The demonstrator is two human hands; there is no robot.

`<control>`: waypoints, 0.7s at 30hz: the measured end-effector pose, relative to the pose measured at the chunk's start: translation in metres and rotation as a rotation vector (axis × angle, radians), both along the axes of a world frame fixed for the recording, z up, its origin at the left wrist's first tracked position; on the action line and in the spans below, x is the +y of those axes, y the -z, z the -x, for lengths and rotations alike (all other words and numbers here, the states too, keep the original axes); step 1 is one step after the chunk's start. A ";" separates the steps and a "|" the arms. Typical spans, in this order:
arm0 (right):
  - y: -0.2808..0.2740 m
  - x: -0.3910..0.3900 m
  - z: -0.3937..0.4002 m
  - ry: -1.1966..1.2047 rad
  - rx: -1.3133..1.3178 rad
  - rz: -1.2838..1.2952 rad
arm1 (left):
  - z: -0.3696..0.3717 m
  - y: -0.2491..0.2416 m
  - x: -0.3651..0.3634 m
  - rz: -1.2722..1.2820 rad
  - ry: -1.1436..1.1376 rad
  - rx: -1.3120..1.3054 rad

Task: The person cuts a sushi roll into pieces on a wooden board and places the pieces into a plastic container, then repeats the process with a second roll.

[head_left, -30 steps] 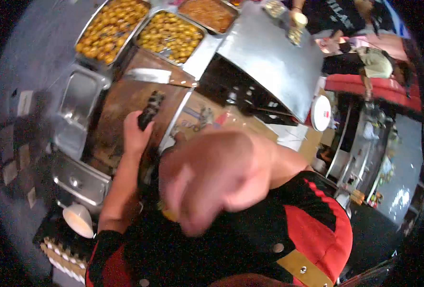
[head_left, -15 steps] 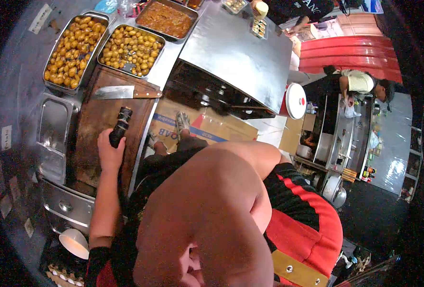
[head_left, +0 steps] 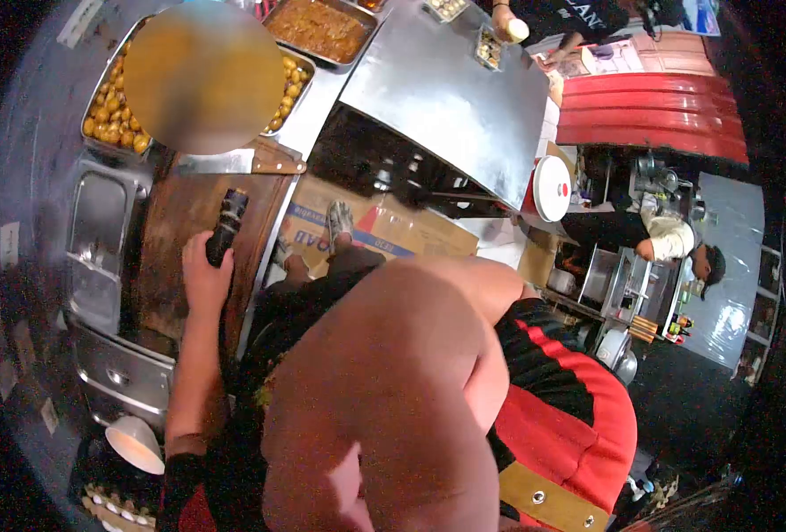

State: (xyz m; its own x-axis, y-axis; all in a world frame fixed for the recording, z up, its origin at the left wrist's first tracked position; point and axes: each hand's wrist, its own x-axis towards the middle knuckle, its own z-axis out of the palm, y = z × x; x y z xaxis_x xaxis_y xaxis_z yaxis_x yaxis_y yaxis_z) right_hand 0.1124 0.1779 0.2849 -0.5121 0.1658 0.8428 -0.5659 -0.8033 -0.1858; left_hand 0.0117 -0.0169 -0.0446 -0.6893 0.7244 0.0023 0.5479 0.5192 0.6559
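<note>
My left hand (head_left: pixel 208 282) is wrapped around a black cylinder (head_left: pixel 228 226) with a shiny, worn-looking body, perhaps a flashlight. Both are over a brown wooden cutting board (head_left: pixel 170 257). Beyond the cylinder's far end lies a wide-bladed kitchen knife (head_left: pixel 278 166) with a riveted wooden handle. A bent bare arm, apparently my right, fills the middle of the view close to the camera. My right hand (head_left: pixel 371 470) seems to be at its lower end, too near and blurred for its fingers to be made out.
Metal trays of small yellow-brown round food (head_left: pixel 116 122) stand past the board, largely hidden by a blurred disc. Beside them is a tray of orange-brown sauce (head_left: pixel 322 31). A steel table (head_left: pixel 446 89), white-lidded red cooler (head_left: pixel 551 189) and two people occupy the far side.
A blurred disc now covers much of the food trays. At the right, one person has shifted nearer the cooler. My left hand stays on the cylinder; the near arm moves slightly.
</note>
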 end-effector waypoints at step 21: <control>0.305 0.105 0.039 0.904 -1.207 -2.108 | 0.003 0.004 -0.008 -0.129 -0.067 0.003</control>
